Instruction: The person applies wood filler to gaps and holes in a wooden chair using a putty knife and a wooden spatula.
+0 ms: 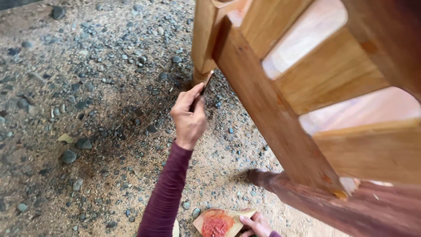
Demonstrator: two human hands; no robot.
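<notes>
The wooden frame [280, 114] fills the upper right of your view, its long slanted rail running from twelve o'clock down toward four o'clock, with cross slats [333, 72] branching off to the right and a post [204, 39] standing on the ground at about one o'clock from your raised hand. Beneath it all lies gravel ground [87, 109] strewn with sawdust and dark pebbles. A reddish stained beam [351, 206] sits at five o'clock, low in the frame. Your left hand [189, 115] is closed around a thin flat spatula [202, 87], whose tip sits just at the foot of the post where it meets the rail. Keep the blade flat against the wood there and press the paste into the seam with short, firm strokes, since that joint looks like the spot being filled. Your right hand [256, 224], at six o'clock, grips the edge of a small wooden board [223, 221] bearing a mound of red paste [215, 224]; hold it level and near, so reloading stays a short move. Take little paste each time, as excess would likely smear over the clean pale wood.
</notes>
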